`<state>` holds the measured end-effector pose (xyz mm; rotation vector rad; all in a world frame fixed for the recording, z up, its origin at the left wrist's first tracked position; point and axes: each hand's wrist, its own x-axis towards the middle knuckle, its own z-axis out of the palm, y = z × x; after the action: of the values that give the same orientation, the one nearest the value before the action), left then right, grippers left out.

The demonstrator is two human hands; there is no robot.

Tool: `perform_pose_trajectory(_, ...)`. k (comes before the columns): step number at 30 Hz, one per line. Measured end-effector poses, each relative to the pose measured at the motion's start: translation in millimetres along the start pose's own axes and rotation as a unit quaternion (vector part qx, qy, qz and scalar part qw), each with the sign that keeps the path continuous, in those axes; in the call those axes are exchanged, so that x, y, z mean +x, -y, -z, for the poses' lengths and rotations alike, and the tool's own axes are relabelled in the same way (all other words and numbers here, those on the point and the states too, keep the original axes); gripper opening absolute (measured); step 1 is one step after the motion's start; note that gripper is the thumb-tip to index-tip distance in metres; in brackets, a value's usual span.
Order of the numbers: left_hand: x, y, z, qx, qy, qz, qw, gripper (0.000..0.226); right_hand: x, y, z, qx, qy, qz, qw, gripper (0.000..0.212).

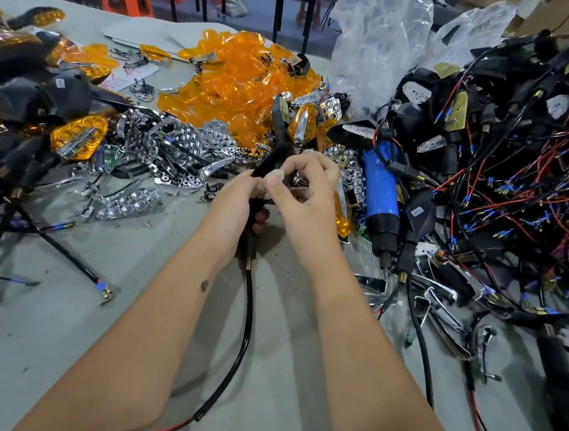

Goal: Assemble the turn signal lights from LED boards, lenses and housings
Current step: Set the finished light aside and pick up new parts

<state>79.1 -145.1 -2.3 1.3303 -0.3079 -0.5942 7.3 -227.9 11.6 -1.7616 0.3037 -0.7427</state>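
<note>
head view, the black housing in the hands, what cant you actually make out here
- Black housing, head view: its middle is covered by the left hand and right hand, so whether an LED board sits inside cannot be told.
- Small pale part at the fingertips: too small and blurred to identify.
- Cable from the housing: its end is cut off by the bottom edge.
- Blue screwdriver: its tip is lost among parts.

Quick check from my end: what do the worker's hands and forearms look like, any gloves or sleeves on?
No gloves and no sleeves in view: both forearms are bare to the frame edge. No rings, watch or bands show on the left hand or right hand. The left forearm carries a small dark mark.
</note>
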Motion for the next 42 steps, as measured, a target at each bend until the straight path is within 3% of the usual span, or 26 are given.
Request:
perform_pose_trajectory(3,-0.1,-1.2,-1.8,-0.074,-0.015,0.024,0.997,0.034,1.5,0.4,0.4,-0.018,-0.022,-0.024,0.999,0.013)
perform_pose_trajectory(7,-1.8,-4.2,-5.8,-0.115,0.027,0.003,0.993,0.039,3.1,-1.8,1.4,-0.015,-0.039,-0.032,0.999,0.006)
perform_pose_trajectory(10,-3.3,-2.3,-7.5,-0.132,0.052,-0.006,0.990,0.041,3.8,-1.3,3.0,-0.021,-0.058,-0.015,0.998,0.015)
perform_pose_trajectory(13,-5.6,1.3,-10.1,-0.115,0.067,-0.031,0.991,0.046,5.0,-1.9,4.8,-0.022,-0.091,-0.007,0.996,0.020)
perform_pose_trajectory(18,-9.8,3.0,-13.2,-0.084,0.052,-0.048,0.994,0.043,7.0,-7.6,5.1,-0.014,-0.107,-0.045,0.993,0.012)
perform_pose_trajectory(27,-11.7,0.5,-13.0,-0.064,0.094,-0.046,0.993,0.045,5.4,-5.5,7.9,-0.024,-0.125,0.015,0.992,0.013)
perform_pose_trajectory(30,-8.7,2.8,-9.3,-0.081,0.091,-0.045,0.992,0.042,6.4,-5.1,9.5,-0.034,-0.118,0.018,0.992,0.023)
perform_pose_trajectory(34,-2.9,3.1,-3.4,-0.111,0.097,-0.024,0.989,0.039,9.1,-4.6,13.0,-0.075,-0.070,0.019,0.995,0.015)
perform_pose_trajectory(37,-1.9,2.9,-1.4,-0.121,0.099,-0.012,0.988,0.037,11.4,-1.8,15.8,-0.069,-0.044,0.004,0.997,0.021)
perform_pose_trajectory(42,-2.0,2.7,-2.6,-0.099,0.090,-0.004,0.991,0.038,12.0,-2.6,16.0,-0.101,-0.058,0.004,0.993,0.011)
